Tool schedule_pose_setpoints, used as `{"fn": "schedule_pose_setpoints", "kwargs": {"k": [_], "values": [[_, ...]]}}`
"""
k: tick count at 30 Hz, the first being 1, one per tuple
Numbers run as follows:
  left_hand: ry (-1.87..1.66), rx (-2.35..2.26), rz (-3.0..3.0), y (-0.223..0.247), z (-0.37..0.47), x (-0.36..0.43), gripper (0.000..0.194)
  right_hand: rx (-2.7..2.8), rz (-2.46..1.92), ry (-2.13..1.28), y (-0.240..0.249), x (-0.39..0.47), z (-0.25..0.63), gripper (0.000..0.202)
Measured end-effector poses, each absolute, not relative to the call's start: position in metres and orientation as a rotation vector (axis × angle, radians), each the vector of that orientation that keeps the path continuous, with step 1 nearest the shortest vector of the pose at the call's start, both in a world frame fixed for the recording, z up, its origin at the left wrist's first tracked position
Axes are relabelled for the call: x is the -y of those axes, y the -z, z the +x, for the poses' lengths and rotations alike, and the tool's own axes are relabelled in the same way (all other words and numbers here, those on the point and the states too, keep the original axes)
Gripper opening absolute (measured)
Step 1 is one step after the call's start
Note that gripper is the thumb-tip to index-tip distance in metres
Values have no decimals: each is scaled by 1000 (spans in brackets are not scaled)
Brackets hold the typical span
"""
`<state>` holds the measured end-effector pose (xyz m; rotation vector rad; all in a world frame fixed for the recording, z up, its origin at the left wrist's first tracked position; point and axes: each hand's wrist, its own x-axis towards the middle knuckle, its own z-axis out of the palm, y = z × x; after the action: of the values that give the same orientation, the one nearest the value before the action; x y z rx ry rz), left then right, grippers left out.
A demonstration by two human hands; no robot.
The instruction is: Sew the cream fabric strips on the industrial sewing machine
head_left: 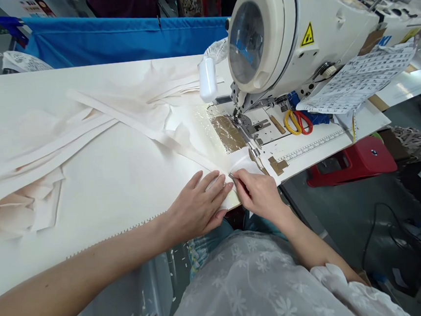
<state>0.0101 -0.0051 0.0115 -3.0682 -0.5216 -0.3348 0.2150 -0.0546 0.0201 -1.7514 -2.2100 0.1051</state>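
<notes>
My left hand (pixel 201 203) lies flat at the table's front edge, its fingers spread over the end of a pale fabric strip (pixel 133 120). Close beside it, my right hand (pixel 255 191) pinches a small metallic tool (pixel 231 176), only partly visible, over the same cloth. A piece of white fabric (pixel 242 159) runs from my fingers toward the sewing machine (pixel 273 34). The machine's needle area is just beyond my hands. More pale strips (pixel 47 147) lie folded and overlapping across the left of the white table (pixel 107 201).
Yellow- and red-handled scissors (pixel 298 122) rest right of the needle, near a printed paper (pixel 358 81) hanging from the machine. A blue cloth barrier (pixel 122 38) runs behind the table. A red stool (pixel 358 160) stands at the right and a plastic bin (pixel 147 281) below left.
</notes>
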Motion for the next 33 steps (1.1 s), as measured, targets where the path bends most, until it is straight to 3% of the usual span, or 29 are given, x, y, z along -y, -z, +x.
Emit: {"fn": "schedule_pose_setpoints", "kwargs": {"k": [8, 12, 23, 33], "values": [[282, 575, -3007, -18, 9, 2, 49, 1901, -1765, -370, -28, 86, 233, 16], [282, 738, -2950, -23, 4, -9, 49, 1781, -1744, -344, -28, 82, 227, 16], [182, 685, -2976, -17, 4, 0, 63, 2129, -1681, -228, -23, 23, 208, 25], [168, 669, -2966, -17, 5, -2, 64, 2262, -1691, -187, -20, 12, 204, 24]]}}
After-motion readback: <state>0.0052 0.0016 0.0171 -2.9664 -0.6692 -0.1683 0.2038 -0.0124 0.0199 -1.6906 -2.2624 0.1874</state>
